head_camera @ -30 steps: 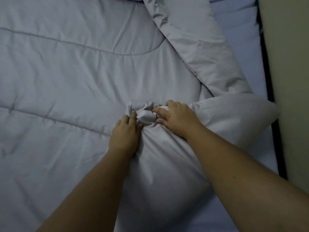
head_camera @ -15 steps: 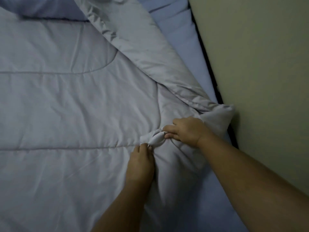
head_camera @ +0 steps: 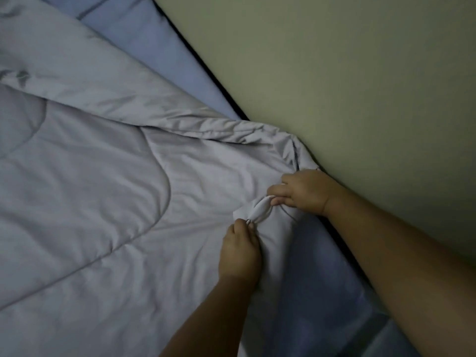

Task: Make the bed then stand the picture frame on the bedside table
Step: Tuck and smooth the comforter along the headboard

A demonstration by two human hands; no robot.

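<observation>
Head view: fingers (head_camera: 277, 188) of the right hand (head_camera: 304, 191) and of the left hand (head_camera: 239, 249) pinch one bunched fold (head_camera: 257, 211) of the grey duvet (head_camera: 103, 202), near the bed's right edge. Blue sheet (head_camera: 144, 34) shows beside the wall (head_camera: 347, 86). The picture frame is out of view.

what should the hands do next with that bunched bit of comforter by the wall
Probably draw it toward the wall and lay it flat. The left hand and right hand pinch a gathered fold of the comforter, the edge beside it is folded back and rumpled, and blue sheet shows along the wall.
</observation>
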